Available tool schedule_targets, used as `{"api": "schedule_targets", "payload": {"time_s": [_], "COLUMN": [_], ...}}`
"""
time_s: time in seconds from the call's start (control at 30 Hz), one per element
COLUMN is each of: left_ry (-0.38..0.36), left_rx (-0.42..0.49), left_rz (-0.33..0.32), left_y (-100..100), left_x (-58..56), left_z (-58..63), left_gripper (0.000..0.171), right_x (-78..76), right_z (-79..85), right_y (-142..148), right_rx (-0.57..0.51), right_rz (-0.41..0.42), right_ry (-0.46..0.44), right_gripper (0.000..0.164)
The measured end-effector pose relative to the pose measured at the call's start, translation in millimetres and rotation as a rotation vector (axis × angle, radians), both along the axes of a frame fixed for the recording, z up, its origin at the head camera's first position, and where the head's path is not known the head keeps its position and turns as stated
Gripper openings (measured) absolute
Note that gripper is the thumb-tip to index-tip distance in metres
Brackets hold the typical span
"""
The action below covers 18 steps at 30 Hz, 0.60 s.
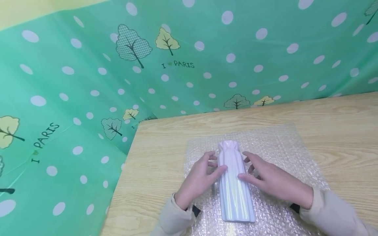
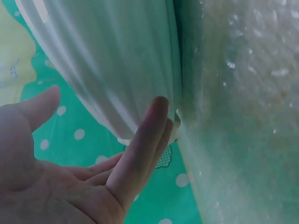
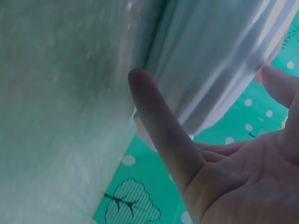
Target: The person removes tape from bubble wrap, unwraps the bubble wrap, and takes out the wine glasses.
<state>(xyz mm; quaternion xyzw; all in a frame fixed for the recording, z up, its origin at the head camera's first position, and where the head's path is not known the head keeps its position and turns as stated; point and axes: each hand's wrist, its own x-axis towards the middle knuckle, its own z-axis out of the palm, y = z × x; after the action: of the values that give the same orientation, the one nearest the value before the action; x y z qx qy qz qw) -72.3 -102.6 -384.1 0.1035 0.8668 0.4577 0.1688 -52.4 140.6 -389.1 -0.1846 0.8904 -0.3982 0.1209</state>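
Note:
A ribbed ceramic vase [image 1: 234,186], pinkish at its neck and pale blue toward its base, lies on its side on a sheet of bubble wrap [image 1: 280,150]. Its gathered mouth points to the far side of the table. My left hand [image 1: 200,178] is at the vase's left side, thumb over its edge; in the left wrist view the thumb stands apart from the vase [image 2: 112,60] and the fingers are extended. On the opposite side is my right hand [image 1: 271,180], its thumb tip at the vase's edge and its fingers loosely extended alongside. Neither hand grips it.
The wood-grain table [image 1: 156,164] runs beneath the bubble wrap, with its left edge slanting down the view. A green dotted cloth [image 1: 177,88] printed with trees hangs behind the table and along its left side.

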Motion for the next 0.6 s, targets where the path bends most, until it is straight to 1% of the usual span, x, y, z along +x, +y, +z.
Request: {"api": "schedule_targets", "payload": {"time_s": [0.13, 0.2, 0.3, 0.37, 0.5, 0.6], "left_ry": [0.001, -0.011, -0.029, -0.036, -0.035, -0.030], "left_rx": [-0.024, -0.006, 0.035, 0.061, 0.077, 0.083], "left_rz": [-0.054, -0.079, -0.098, -0.099, -0.084, -0.062], "left_y": [1.7, 2.5, 3.5, 3.9, 4.6, 6.4], "left_x": [0.6, 1.1, 1.6, 1.9, 2.4, 3.4], "left_z": [-3.5, -5.8, -9.0, -10.5, -12.5, -12.6], "left_gripper": [0.079, 0.077, 0.074, 0.072, 0.071, 0.068], "right_x": [1.6, 1.8, 2.5, 3.8, 7.3, 9.8], "right_z": [-2.5, -3.5, -5.5, -6.9, -10.2, -11.1], "right_y": [-2.7, -3.9, -5.7, -6.9, -10.3, -12.3], "right_rx": [-0.034, -0.062, -0.107, -0.118, -0.154, -0.208], "right_rz": [0.017, 0.030, 0.036, 0.040, 0.044, 0.026], "right_ry": [-0.033, -0.054, -0.082, -0.092, -0.099, -0.108], "right_gripper": [0.086, 0.083, 0.079, 0.079, 0.079, 0.077]}}
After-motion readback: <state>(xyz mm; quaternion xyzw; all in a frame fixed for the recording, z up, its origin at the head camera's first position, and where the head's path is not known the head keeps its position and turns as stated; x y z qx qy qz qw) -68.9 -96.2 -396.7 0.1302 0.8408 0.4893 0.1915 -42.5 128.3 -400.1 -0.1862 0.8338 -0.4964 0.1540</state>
